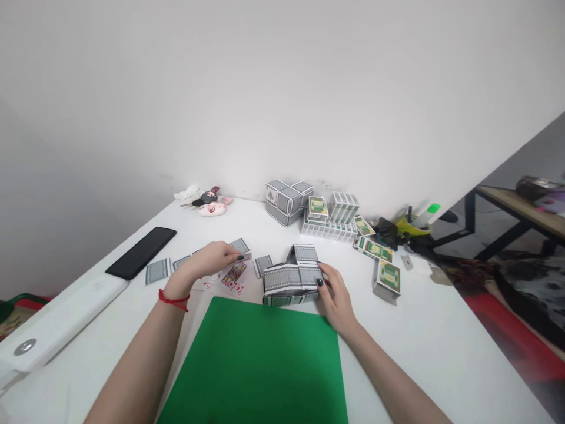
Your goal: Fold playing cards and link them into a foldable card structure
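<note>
My left hand (212, 259) is closed in a pinch at the edge of a grey-backed playing card (239, 244), which shows a white side edge. Under and beside this hand lie face-up cards, a picture card (233, 274) among them. My right hand (336, 294) grips the right side of a small box made of folded playing cards (282, 279); thumb and fingertips press on its wall and top. One card panel (305, 253) stands raised at the back of the box. A loose card (263, 265) lies just left of it.
A green mat (265, 365) lies in front. Behind are a bigger folded-card block (289, 200), stacked card decks (329, 229) and a card box (388, 280). A black phone (142, 253), a long white device (66, 318) and a patterned pouch (212, 209) are on the left.
</note>
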The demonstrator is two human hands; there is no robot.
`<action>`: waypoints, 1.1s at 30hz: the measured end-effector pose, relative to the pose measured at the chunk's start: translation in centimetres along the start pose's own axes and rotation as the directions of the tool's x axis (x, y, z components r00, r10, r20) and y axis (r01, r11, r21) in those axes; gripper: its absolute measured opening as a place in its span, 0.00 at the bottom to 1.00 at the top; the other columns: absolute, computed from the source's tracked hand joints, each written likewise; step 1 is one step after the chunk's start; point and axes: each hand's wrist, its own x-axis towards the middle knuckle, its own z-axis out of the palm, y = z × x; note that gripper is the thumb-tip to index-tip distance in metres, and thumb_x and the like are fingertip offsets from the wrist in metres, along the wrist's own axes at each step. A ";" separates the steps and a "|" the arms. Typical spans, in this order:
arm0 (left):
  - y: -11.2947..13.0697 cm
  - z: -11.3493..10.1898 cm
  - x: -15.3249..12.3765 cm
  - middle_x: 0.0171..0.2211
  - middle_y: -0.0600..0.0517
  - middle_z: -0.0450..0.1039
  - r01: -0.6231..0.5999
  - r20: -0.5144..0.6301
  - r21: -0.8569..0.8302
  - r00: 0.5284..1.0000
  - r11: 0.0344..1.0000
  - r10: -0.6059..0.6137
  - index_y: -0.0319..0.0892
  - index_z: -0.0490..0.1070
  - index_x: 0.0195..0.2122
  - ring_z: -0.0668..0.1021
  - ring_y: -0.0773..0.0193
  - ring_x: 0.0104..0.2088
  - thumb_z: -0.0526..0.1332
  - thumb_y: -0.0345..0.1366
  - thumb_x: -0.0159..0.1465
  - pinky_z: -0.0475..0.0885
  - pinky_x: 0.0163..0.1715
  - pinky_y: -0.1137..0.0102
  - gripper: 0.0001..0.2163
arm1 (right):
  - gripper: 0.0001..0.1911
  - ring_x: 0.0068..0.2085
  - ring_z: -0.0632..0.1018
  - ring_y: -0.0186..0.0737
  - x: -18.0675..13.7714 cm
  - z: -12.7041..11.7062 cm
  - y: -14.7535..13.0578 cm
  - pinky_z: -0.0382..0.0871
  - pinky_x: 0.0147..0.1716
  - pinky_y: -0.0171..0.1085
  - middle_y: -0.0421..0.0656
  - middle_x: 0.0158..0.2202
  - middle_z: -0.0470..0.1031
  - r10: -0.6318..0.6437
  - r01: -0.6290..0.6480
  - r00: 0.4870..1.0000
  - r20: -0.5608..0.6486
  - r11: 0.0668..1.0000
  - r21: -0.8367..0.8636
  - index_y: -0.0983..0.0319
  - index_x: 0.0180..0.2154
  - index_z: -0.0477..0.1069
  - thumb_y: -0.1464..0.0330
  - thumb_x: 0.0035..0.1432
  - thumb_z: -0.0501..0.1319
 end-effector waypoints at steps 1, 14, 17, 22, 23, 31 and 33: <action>0.2 -0.1 -0.1 0.22 0.53 0.71 -0.023 -0.034 -0.062 0.999 0.998 0.021 0.41 0.73 0.28 0.70 0.65 0.23 0.49 0.44 0.59 0.63 0.24 0.73 0.17 | 0.20 0.54 0.65 0.47 0.0 0.0 -0.1 0.63 0.52 0.50 0.49 0.53 0.63 -0.001 0.001 1.000 -0.003 1.000 0.001 0.57 0.55 0.57 0.62 0.62 0.47; 4.9 4.4 5.0 0.42 0.46 0.75 -0.364 -0.365 -0.917 0.931 -0.162 -0.028 0.42 0.60 0.55 0.77 0.56 0.42 0.60 0.29 0.55 0.69 0.46 0.56 0.25 | 0.20 0.52 0.68 0.45 1.8 -1.0 0.1 0.69 0.47 0.47 0.49 0.52 0.65 0.058 -0.044 0.986 -0.158 0.995 0.091 0.58 0.54 0.61 0.63 0.59 0.51; 5.9 4.3 6.3 0.47 0.47 0.72 -0.354 -0.379 -0.884 0.925 -0.305 0.024 0.46 0.60 0.54 0.75 0.55 0.46 0.57 0.29 0.58 0.67 0.48 0.53 0.21 | 0.18 0.49 0.71 0.43 4.2 -1.4 -1.0 0.69 0.46 0.46 0.48 0.48 0.69 0.043 -0.022 0.979 -0.199 0.994 0.107 0.58 0.49 0.66 0.64 0.57 0.54; 8.6 4.1 6.9 0.50 0.47 0.69 -0.324 -0.389 -0.867 0.915 -0.379 0.107 0.46 0.62 0.52 0.71 0.54 0.51 0.55 0.31 0.60 0.63 0.51 0.52 0.18 | 0.12 0.37 0.74 0.40 8.8 -0.9 -4.5 0.71 0.36 0.41 0.46 0.40 0.74 0.031 -0.021 0.988 -0.151 0.998 0.066 0.59 0.40 0.73 0.64 0.53 0.58; 9.1 4.1 6.8 0.50 0.46 0.69 -0.326 -0.396 -0.865 0.910 -0.382 0.120 0.45 0.63 0.51 0.70 0.54 0.52 0.56 0.31 0.60 0.62 0.52 0.52 0.18 | 0.14 0.34 0.74 0.38 9.5 -0.7 -5.1 0.72 0.32 0.38 0.46 0.40 0.75 0.076 -0.064 0.991 -0.111 0.993 0.102 0.60 0.41 0.72 0.64 0.52 0.60; 8.1 3.5 5.5 0.52 0.40 0.67 -0.177 -0.283 -0.942 0.877 -0.285 0.389 0.35 0.73 0.41 0.65 0.46 0.55 0.59 0.40 0.57 0.59 0.54 0.50 0.15 | 0.15 0.19 0.71 0.32 11.2 -0.3 -5.7 0.68 0.18 0.32 0.38 0.20 0.72 0.263 -0.309 0.951 0.163 0.766 0.563 0.63 0.29 0.67 0.57 0.47 0.62; 7.5 3.5 5.5 0.51 0.39 0.68 -0.152 -0.227 -0.967 0.880 -0.205 0.416 0.33 0.72 0.43 0.66 0.46 0.54 0.60 0.43 0.56 0.59 0.54 0.50 0.19 | 0.15 0.18 0.70 0.31 11.2 -0.5 -5.2 0.68 0.18 0.32 0.37 0.19 0.71 0.245 -0.303 0.953 0.180 0.800 0.518 0.62 0.29 0.67 0.57 0.49 0.61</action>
